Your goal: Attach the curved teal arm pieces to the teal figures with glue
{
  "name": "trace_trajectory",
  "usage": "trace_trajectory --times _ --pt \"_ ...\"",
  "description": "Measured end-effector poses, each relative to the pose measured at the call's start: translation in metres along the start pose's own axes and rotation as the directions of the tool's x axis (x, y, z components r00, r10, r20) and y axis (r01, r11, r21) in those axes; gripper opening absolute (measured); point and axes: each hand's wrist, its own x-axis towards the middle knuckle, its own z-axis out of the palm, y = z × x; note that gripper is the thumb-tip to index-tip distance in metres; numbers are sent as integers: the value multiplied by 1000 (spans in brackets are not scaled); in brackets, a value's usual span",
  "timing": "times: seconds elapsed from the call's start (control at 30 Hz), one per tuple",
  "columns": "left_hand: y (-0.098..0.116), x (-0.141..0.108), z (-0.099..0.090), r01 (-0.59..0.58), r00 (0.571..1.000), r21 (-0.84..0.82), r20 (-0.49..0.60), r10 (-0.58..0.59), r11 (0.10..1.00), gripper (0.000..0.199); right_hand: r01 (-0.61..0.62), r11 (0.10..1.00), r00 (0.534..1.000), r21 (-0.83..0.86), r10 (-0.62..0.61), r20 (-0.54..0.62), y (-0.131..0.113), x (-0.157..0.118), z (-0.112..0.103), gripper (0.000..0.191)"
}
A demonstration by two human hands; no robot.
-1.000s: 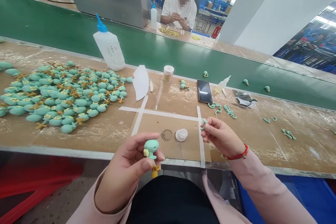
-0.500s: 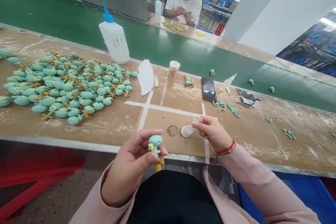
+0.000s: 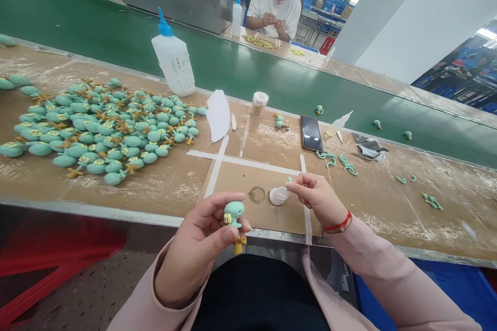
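My left hand (image 3: pixel 209 235) is closed around a small toy figure (image 3: pixel 234 212) with a rounded mint-green head, pale yellow eyes and a mustard-yellow body. Its thumb and fingers grip the figure in front of my lap. Over the cardboard, my right hand (image 3: pixel 316 194) pinches a small mint-green piece (image 3: pixel 289 180) between thumb and fingertips; most of that piece is hidden. Just left of those fingertips is a small whitish translucent cup (image 3: pixel 278 195). A ring-shaped mark (image 3: pixel 257 195) shows on the cardboard beside it.
A large pile of green figures (image 3: pixel 112 132) covers the left side. Behind stand a glue bottle (image 3: pixel 174 64), a white tub (image 3: pixel 260 104) and a phone (image 3: pixel 311 133). Curved green pieces (image 3: pixel 347 164) lie to the right. Figures rest on the green belt (image 3: pixel 233 70); a person (image 3: pixel 276 5) sits beyond.
The whole view has shifted slightly, with things a little farther right. Both hands keep their grips, and the right fingertips stay beside the small cup.
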Motion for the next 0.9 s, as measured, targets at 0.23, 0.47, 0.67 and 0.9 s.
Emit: trace_trajectory --times 0.23,0.47,0.67,0.9 --pt "-4 -1 -1 -2 1000 -6 4 2 1000 30 71 985 994 -158 -56 94 -6 -5 -9 41" --pt "-9 0 -4 16 1000 23 1 -16 1000 31 191 878 973 -439 -110 203 -15 -12 -20 33" --pt "-8 0 -4 29 999 31 -30 -28 999 30 203 848 969 -489 -102 226 -17 -10 -18 32" --pt "-8 0 -2 58 998 28 8 -58 998 29 209 854 969 -476 -114 220 -18 -10 -17 32"
